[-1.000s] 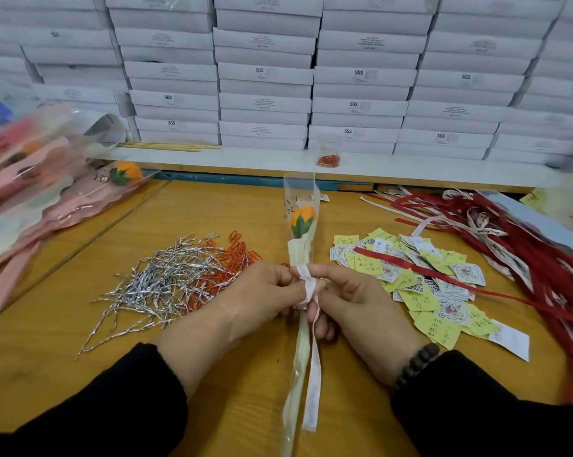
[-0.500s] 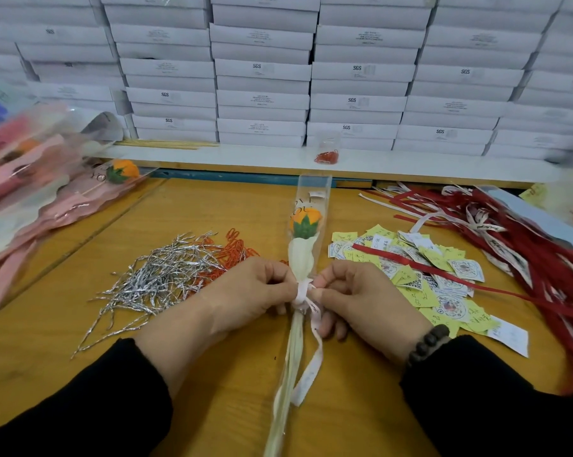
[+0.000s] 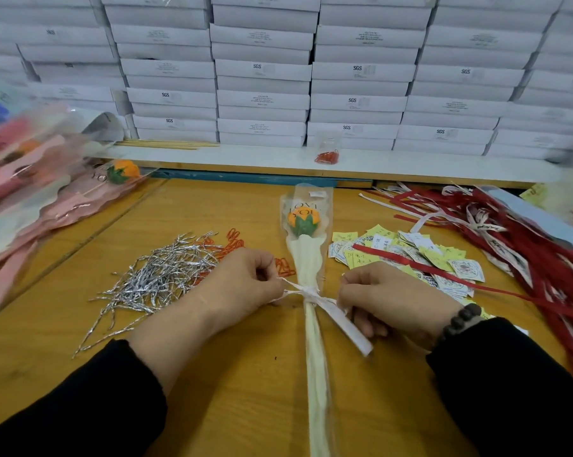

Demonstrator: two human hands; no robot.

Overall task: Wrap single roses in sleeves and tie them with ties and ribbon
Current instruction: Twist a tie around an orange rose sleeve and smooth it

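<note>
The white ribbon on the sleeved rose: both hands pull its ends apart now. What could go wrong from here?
1. The left hand and right hand pull the white ribbon sideways; too hard a pull could crush the thin sleeve or bend the stem.
2. The knot may slip down the smooth film.
3. The right hand lies close to the paper tags and a loose red ribbon; it might drag them.

Sleeved rose [image 3: 306, 258] frame centre on table [image 3: 245, 390]. Twist ties [image 3: 159, 278] centre left. Paper tags [image 3: 410, 255] right of it, ribbons [image 3: 525, 245] far right. Wrapped roses [image 3: 41, 179] upper left. Stacked boxes [image 3: 262, 74] behind, across top.
</note>
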